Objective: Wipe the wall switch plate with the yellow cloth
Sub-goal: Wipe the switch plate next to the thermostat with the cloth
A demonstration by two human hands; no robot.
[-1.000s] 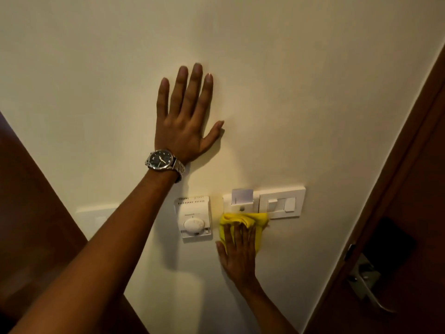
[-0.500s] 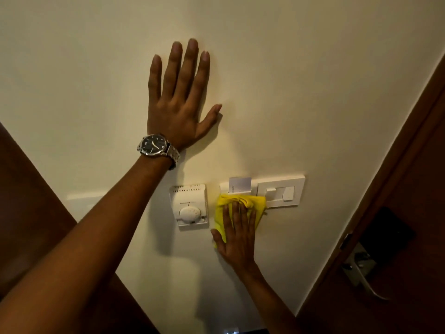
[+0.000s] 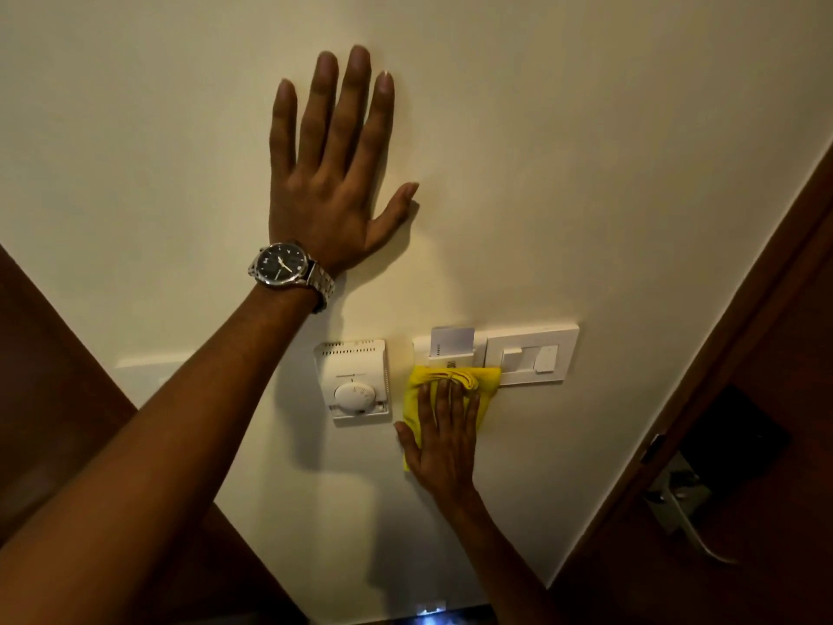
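One folded yellow cloth [image 3: 450,390]. One white rectangular wall switch plate [image 3: 532,354]. One white plastic thermostat with round dial [image 3: 356,383]. One white key card in its slot [image 3: 452,341]. One dark-faced steel wristwatch [image 3: 288,268]. One metal door handle [image 3: 685,512]. Two bare hands: left [image 3: 329,187], right [image 3: 444,444].

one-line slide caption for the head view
Right hand presses yellow cloth against switch plate; left hand flat on wall.

- The yellow cloth [image 3: 452,384] covered the lower left part of the switch plate [image 3: 532,354].
- The right hand [image 3: 444,448] hid much of the cloth.
- Thermostat [image 3: 356,383] lettering was too small to read.
- The door handle [image 3: 689,512] appeared blurred.
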